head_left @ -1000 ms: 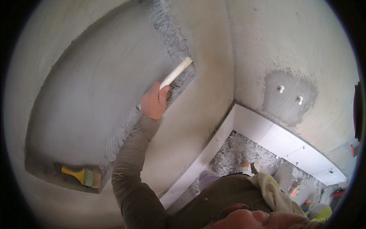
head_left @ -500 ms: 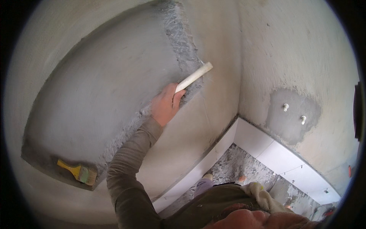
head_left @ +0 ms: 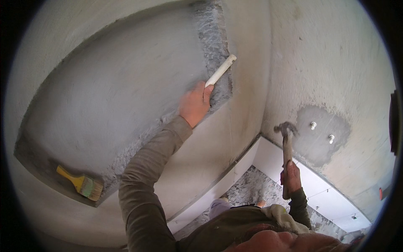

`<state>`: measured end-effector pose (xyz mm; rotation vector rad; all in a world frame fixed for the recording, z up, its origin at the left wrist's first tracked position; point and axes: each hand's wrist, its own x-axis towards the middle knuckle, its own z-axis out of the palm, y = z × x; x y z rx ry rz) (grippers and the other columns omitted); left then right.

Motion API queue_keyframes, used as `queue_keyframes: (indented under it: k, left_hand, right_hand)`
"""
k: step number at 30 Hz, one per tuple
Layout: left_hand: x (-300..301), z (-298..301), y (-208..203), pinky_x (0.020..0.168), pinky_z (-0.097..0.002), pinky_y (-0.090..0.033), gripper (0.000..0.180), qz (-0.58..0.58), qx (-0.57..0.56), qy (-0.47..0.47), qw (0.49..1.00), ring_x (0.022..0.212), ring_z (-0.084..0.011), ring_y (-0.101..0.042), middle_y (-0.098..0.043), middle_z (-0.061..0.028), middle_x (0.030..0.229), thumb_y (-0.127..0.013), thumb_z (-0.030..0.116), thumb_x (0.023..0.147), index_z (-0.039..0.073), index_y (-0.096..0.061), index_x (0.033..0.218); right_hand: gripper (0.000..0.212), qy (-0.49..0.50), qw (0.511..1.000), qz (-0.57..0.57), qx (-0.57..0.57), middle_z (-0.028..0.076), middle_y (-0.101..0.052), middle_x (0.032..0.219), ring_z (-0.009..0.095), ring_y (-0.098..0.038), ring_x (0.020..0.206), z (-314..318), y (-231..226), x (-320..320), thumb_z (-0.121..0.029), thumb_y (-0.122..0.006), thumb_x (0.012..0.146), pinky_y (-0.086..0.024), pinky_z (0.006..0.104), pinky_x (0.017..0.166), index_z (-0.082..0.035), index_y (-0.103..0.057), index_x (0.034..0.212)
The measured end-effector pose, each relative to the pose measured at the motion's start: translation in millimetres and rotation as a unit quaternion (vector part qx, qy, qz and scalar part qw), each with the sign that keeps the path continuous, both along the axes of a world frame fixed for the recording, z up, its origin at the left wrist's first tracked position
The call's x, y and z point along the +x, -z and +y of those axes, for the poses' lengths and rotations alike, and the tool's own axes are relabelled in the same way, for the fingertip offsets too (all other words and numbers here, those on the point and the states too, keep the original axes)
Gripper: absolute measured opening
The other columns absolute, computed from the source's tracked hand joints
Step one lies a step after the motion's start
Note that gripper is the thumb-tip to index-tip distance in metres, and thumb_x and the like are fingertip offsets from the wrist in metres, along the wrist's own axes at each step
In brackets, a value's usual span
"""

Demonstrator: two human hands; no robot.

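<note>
My left hand (head_left: 195,103) is closed around a pale, rod-shaped tool handle (head_left: 221,72) at the inner corner of a wall recess (head_left: 126,80). The handle's free end sticks out past my thumb; whatever lies beyond my fist on the other side is hidden. Off to the right, my right hand (head_left: 292,176) grips the handle of a claw hammer (head_left: 287,151). Its dark head is raised and apart from the pale handle. On the recess's lower left ledge lies a flat paintbrush (head_left: 80,183) with a yellow handle and worn bristles.
Rough, chipped mortar (head_left: 212,35) runs along the recess edge. Two white pipe stubs (head_left: 313,125) stick out of a damp grey patch on the right wall. White tiles (head_left: 268,156) line the walls' lower part, above a rubble-strewn floor (head_left: 252,185).
My right hand has come into view with the hammer raised. My left hand, still on the pale handle, appears slightly higher and further right; the view has shifted a little, and the handle is tilted more steeply.
</note>
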<state>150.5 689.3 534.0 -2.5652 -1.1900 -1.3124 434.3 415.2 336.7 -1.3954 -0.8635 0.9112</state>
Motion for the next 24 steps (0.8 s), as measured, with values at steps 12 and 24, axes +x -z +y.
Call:
queue_keyframes:
  k: [12,24]
  left_hand:
    - [-5.2,7.1,-2.1,0.058,-0.0551,-0.040,0.033,-0.045,-0.042,0.073,0.995,0.066,-0.0489,-0.056,-0.057,-0.0238,0.067,-0.044,0.035,0.104,0.003,-0.051,0.095]
    - [-7.4,34.0,9.0,0.059,-0.0375,-0.038,0.059,-0.125,-0.086,0.161,0.975,0.065,-0.0197,-0.043,-0.047,-0.0091,0.068,-0.034,0.055,0.103,0.001,-0.054,0.090]
  right_hand:
    - [0.074,-0.081,0.954,-0.072,0.280,0.007,-0.055,0.069,0.014,-0.053,0.057,28.3,-89.0,-65.6,-0.071,-0.039,0.092,-0.045,0.0286,0.052,0.001,-0.051,0.105]
    - [0.071,-0.047,0.904,-0.160,0.394,0.008,-0.056,0.073,0.014,-0.052,0.061,68.2,-129.2,-96.8,-0.067,-0.037,0.095,-0.043,0.0286,0.055,0.002,-0.050,0.106]
